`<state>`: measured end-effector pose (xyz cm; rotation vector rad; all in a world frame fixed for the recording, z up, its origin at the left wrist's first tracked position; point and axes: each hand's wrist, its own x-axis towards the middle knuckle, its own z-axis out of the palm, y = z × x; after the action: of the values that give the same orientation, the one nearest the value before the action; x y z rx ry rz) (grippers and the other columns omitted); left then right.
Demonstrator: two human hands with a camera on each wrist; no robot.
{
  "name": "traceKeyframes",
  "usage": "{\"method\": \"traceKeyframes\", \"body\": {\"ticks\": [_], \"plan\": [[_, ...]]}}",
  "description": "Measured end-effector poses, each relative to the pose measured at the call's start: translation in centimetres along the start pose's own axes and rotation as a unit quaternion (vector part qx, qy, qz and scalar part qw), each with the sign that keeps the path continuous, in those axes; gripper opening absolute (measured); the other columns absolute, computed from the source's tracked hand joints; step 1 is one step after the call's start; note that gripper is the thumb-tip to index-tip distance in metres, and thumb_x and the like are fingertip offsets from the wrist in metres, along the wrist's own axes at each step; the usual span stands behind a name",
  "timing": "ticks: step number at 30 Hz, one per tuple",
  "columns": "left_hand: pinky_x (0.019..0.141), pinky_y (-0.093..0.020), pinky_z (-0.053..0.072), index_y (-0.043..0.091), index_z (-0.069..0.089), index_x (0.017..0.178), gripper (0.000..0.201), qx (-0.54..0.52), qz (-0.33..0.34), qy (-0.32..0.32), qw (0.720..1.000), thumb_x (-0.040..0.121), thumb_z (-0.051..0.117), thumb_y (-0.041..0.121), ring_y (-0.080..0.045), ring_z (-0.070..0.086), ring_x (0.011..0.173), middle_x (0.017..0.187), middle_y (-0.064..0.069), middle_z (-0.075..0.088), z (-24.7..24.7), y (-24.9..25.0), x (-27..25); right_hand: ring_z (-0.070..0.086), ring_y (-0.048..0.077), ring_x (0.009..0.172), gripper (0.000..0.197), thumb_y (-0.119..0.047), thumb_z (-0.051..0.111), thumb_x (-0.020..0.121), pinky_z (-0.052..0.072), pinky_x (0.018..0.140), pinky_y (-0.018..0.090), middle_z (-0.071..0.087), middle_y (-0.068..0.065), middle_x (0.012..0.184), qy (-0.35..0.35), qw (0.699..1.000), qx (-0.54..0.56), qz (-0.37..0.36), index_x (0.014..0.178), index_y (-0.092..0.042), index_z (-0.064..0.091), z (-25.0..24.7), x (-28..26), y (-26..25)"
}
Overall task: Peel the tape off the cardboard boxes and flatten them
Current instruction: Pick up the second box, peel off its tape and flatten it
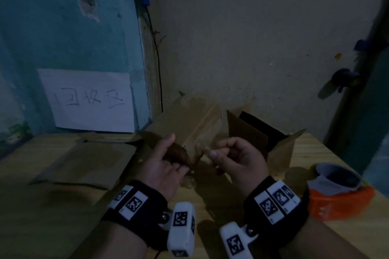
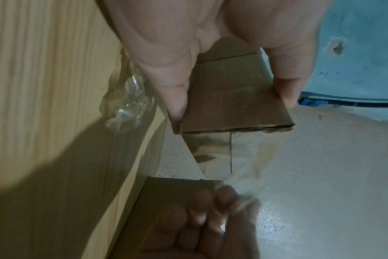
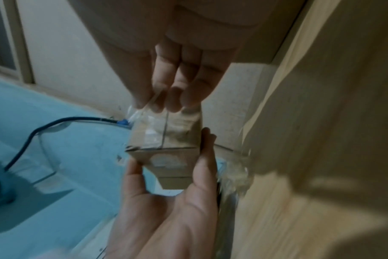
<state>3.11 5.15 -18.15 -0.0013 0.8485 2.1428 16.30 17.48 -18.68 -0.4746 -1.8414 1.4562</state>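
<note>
We see a small cardboard box held above the wooden worktop, and we place everything else from that box. Our left hand grips its near end, thumb on one side and fingers on the other, as the left wrist view shows at the box's edge. Our right hand, just right of the box, has its fingers curled and pinches a strip of clear tape that runs from the fingertips to the box's top face, still stuck there along the seam. A crumpled wad of clear tape lies on the worktop just below the box. Left of the box lie flattened cardboard pieces; right of it and behind stands an open cardboard box with its flaps up. Farther right sits an orange tape dispenser. On the blue wall left of the box hangs a white handwritten paper sign.
</note>
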Motion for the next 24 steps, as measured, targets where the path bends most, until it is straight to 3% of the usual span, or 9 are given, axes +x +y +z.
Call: {"method": "traceKeyframes", "body": {"ticks": [1,3,8,12,16,19,21,23,24], "plan": [[0.099,-0.051,0.054,0.001,0.059,0.131,0.066,0.006,-0.002,-0.004,1.000,0.073,0.081,0.025,-0.039,0.067,0.117,0.123,-0.025,0.071,0.1,-0.1,-0.1,0.072,0.013,0.078,0.014,-0.013,0.077,0.083,0.057,0.068,0.030,0.075,-0.002,0.082,0.007,1.000,-0.028,-0.010,0.089,-0.023,0.070,0.0,0.0,0.1],[0.102,-0.052,0.054,0.002,0.060,0.131,0.061,0.021,-0.010,-0.024,0.999,0.078,0.079,0.025,-0.039,0.070,0.114,0.122,-0.024,0.073,0.0,-0.3,-0.2,0.071,0.012,0.083,0.014,-0.016,0.077,0.083,0.057,0.072,0.032,0.074,-0.004,0.088,0.023,0.997,-0.059,-0.039,0.078,-0.028,0.074,-0.1,0.2,0.5],[0.111,-0.054,0.047,0.002,0.059,0.132,0.059,0.035,-0.029,-0.043,0.998,0.081,0.078,0.023,-0.040,0.067,0.119,0.125,-0.025,0.072,0.1,-0.7,-0.4,0.067,0.007,0.089,0.017,-0.020,0.082,0.079,0.059,0.084,0.036,0.070,-0.009,0.096,0.082,0.989,-0.098,-0.069,0.071,-0.033,0.074,-0.3,0.5,0.8],[0.112,-0.056,0.046,0.003,0.057,0.134,0.065,0.038,-0.028,-0.046,0.998,0.076,0.079,0.023,-0.042,0.066,0.120,0.126,-0.025,0.071,0.1,-0.7,-0.5,0.066,0.012,0.093,0.024,-0.022,0.087,0.071,0.058,0.085,0.040,0.069,-0.008,0.092,0.103,0.979,-0.147,-0.098,0.068,-0.039,0.070,-0.3,0.7,0.7],[0.112,-0.057,0.045,0.006,0.055,0.135,0.069,0.046,-0.020,-0.040,0.998,0.074,0.081,0.025,-0.042,0.065,0.122,0.128,-0.024,0.070,0.0,-0.8,-0.3,0.071,0.010,0.079,0.025,-0.016,0.087,0.072,0.062,0.075,0.041,0.073,-0.010,0.081,0.108,0.990,-0.088,-0.036,0.073,-0.031,0.068,-0.3,0.8,1.0],[0.111,-0.055,0.047,0.004,0.057,0.130,0.058,0.058,-0.008,-0.038,0.998,0.080,0.079,0.024,-0.041,0.067,0.120,0.127,-0.025,0.070,0.0,-0.7,-0.4,0.073,0.012,0.075,0.029,-0.005,0.084,0.074,0.061,0.072,0.036,0.075,-0.003,0.078,0.065,0.997,-0.029,-0.023,0.088,-0.020,0.065,-0.2,0.5,0.3],[0.101,-0.050,0.055,0.002,0.059,0.127,0.049,0.069,-0.004,-0.044,0.997,0.086,0.075,0.025,-0.038,0.070,0.114,0.122,-0.025,0.073,0.0,-0.6,-0.5,0.074,0.011,0.076,0.029,-0.004,0.081,0.077,0.058,0.072,0.029,0.077,-0.001,0.079,-0.007,1.000,-0.018,-0.015,0.097,-0.018,0.067,0.0,-0.1,-0.3],[0.087,-0.045,0.060,-0.002,0.061,0.124,0.047,0.107,-0.007,-0.050,0.993,0.093,0.068,0.032,-0.036,0.074,0.106,0.114,-0.024,0.075,0.0,-0.6,-0.5,0.074,0.009,0.077,0.021,-0.006,0.078,0.080,0.057,0.070,0.023,0.078,-0.003,0.082,-0.075,0.997,-0.022,-0.017,0.096,-0.017,0.072,0.5,-0.8,-0.7],[0.089,-0.047,0.060,-0.003,0.062,0.124,0.050,0.125,-0.011,-0.050,0.991,0.093,0.067,0.036,-0.038,0.073,0.109,0.116,-0.026,0.074,-0.1,-0.6,-0.4,0.074,0.010,0.078,0.015,-0.007,0.076,0.082,0.058,0.070,0.024,0.079,-0.002,0.083,-0.099,0.995,-0.023,-0.023,0.094,-0.017,0.075,0.7,-1.0,-0.8]]}}
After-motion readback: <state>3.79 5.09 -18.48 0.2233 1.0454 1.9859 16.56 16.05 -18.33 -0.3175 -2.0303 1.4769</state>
